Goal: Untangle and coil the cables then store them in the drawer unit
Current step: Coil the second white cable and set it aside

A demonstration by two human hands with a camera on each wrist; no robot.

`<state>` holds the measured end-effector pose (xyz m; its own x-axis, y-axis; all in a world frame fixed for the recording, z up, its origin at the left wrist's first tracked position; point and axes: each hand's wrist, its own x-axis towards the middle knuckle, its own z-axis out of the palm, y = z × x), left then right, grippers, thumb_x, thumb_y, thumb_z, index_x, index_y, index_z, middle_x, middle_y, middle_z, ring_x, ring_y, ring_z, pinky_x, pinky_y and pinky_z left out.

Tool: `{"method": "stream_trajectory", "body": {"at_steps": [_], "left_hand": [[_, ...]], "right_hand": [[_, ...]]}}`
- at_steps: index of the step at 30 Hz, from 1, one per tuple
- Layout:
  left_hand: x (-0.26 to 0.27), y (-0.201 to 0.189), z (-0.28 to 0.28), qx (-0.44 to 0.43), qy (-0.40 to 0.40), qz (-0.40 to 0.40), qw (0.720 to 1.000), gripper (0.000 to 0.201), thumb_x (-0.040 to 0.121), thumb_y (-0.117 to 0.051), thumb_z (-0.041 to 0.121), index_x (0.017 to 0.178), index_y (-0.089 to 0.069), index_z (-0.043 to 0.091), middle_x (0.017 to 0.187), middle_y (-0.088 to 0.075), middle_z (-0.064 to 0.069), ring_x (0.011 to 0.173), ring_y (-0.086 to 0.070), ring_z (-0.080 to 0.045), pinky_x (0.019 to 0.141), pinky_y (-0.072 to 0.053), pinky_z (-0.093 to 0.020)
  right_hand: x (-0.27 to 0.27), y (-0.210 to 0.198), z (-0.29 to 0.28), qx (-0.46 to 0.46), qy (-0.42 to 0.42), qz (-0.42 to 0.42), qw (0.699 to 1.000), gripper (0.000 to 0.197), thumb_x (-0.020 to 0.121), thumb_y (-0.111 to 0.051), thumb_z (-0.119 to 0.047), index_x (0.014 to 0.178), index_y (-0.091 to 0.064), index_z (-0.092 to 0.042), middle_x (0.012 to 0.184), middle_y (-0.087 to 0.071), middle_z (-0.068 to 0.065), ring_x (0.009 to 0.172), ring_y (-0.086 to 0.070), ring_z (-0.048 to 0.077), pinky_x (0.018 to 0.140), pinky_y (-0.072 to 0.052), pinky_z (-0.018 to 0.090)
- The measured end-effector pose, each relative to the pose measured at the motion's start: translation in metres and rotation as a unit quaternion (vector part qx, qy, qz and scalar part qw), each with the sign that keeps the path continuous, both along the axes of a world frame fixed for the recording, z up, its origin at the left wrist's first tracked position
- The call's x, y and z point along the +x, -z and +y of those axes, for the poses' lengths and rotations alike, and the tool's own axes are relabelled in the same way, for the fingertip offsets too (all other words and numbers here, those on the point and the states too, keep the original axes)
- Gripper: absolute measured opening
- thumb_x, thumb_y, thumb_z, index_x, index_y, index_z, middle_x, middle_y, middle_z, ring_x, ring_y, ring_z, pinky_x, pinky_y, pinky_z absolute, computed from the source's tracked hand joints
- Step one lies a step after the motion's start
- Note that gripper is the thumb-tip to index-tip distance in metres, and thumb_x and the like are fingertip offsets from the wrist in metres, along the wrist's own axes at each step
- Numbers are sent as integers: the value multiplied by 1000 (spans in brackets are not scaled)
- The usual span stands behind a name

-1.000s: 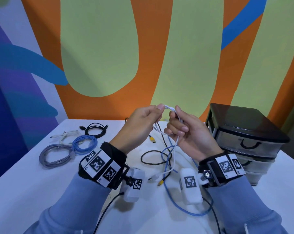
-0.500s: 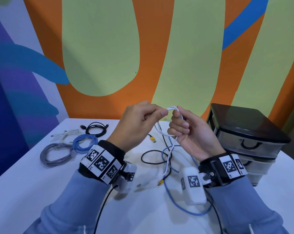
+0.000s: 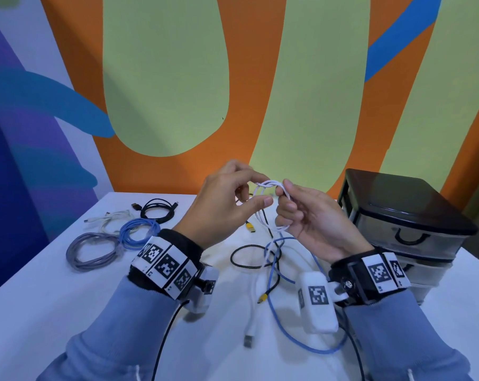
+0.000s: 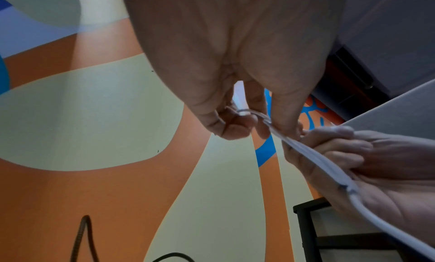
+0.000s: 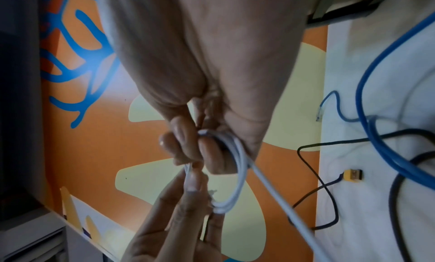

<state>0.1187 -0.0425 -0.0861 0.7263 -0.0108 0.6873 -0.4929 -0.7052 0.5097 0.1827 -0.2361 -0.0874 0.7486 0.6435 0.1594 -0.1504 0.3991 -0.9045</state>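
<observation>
Both hands hold a thin white cable (image 3: 268, 185) in the air above the white table (image 3: 54, 312), wound into a small coil of a few loops. My left hand (image 3: 249, 193) pinches the coil's top from the left. My right hand (image 3: 285, 204) grips the loops from the right, fingers curled round them. In the left wrist view the white cable (image 4: 313, 161) runs from my left hand (image 4: 247, 120) into the right palm. In the right wrist view the loops of the white cable (image 5: 240, 173) hang from my right hand (image 5: 200, 150). Its tail drops to the table, ending in a USB plug (image 3: 248, 340).
A loose blue cable (image 3: 287, 334) and a black cable with a yellow plug (image 3: 250, 228) lie tangled under the hands. Coiled grey (image 3: 91, 250), blue (image 3: 139, 232), black (image 3: 157, 210) and white (image 3: 114, 218) cables sit at the left. The drawer unit (image 3: 403, 215), drawers closed, stands at the right.
The left hand has shifted its pinch along the top of the coil, and the loops between the hands are drawn tighter. The white tail lies lower, its plug nearer to me.
</observation>
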Motion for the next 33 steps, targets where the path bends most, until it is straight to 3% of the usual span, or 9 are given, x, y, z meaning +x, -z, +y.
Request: {"method": "stream_trajectory", "body": {"at_steps": [4, 11, 13, 15, 18, 20, 27, 30, 33], "left_hand": [[2, 2, -4, -6, -47, -71, 996, 32, 95, -79, 21, 127, -77, 18, 138, -43, -4, 87, -67, -11, 86, -57, -25], [1, 2, -17, -65, -72, -86, 992, 51, 93, -75, 5, 143, -66, 9, 114, -68, -4, 93, -72, -10, 94, -60, -24], [0, 1, -19, -61, -91, -57, 992, 50, 96, -71, 8, 145, -64, 11, 96, -75, 2, 80, -70, -5, 85, -58, -16], [0, 3, -20, -26, -104, -20, 994, 50, 98, -63, 12, 149, -61, 15, 70, -64, 9, 62, -56, -8, 71, -53, -24], [0, 4, -21, -4, -90, 48, 995, 53, 100, -51, 22, 153, -55, 23, 93, -77, 6, 77, -68, -19, 76, -57, -37], [-1, 2, -20, -32, -72, 96, 992, 42, 106, -54, 25, 149, -55, 27, 117, -79, 9, 92, -71, -18, 83, -54, -36], [1, 5, -19, -194, 42, 152, 968, 6, 105, -65, 11, 106, -63, 16, 95, -83, 2, 85, -73, -17, 80, -60, -40], [2, 4, -19, -243, 59, 147, 957, 7, 103, -67, 7, 102, -72, 11, 95, -82, -11, 85, -75, -16, 85, -59, -33], [1, 4, -18, -277, 68, 145, 947, 9, 101, -70, 5, 108, -76, 4, 95, -79, -22, 85, -76, -16, 88, -62, -32]], "right_hand": [[-3, 3, 9, 44, -10, 6, 999, 26, 110, -44, -24, 99, -59, -5, 65, -29, -2, 56, -24, 10, 59, -23, 25], [-8, 6, 24, 115, 25, 29, 993, 30, 110, -47, -27, 99, -64, -5, 61, -25, -4, 57, -19, 11, 56, -27, 22], [-10, 6, 25, 118, 29, 23, 992, 32, 110, -47, -29, 99, -65, -5, 61, -24, -4, 57, -18, 11, 57, -24, 23], [-10, 6, 26, 121, 28, 21, 992, 33, 109, -48, -30, 96, -66, -6, 60, -24, -4, 56, -17, 11, 59, -22, 25], [-9, 7, 25, 122, 35, 19, 992, 34, 108, -51, -32, 91, -66, -7, 59, -25, -4, 56, -17, 12, 59, -22, 25], [-9, 7, 24, 109, 49, 21, 993, 33, 105, -55, -35, 87, -63, -8, 58, -24, -4, 54, -21, 11, 57, -28, 24], [3, 11, 18, 55, 137, -22, 989, 22, 101, -65, -30, 99, -63, -9, 64, -33, -3, 67, -24, 18, 57, -26, 28], [4, 11, 15, 28, 156, -69, 985, 34, 101, -64, -33, 117, -69, -3, 66, -31, 0, 64, -25, 16, 59, -24, 29], [1, 11, 16, 2, 158, -121, 980, 28, 101, -66, -31, 108, -78, -7, 79, -25, 18, 67, -19, 20, 60, -23, 29]]}}
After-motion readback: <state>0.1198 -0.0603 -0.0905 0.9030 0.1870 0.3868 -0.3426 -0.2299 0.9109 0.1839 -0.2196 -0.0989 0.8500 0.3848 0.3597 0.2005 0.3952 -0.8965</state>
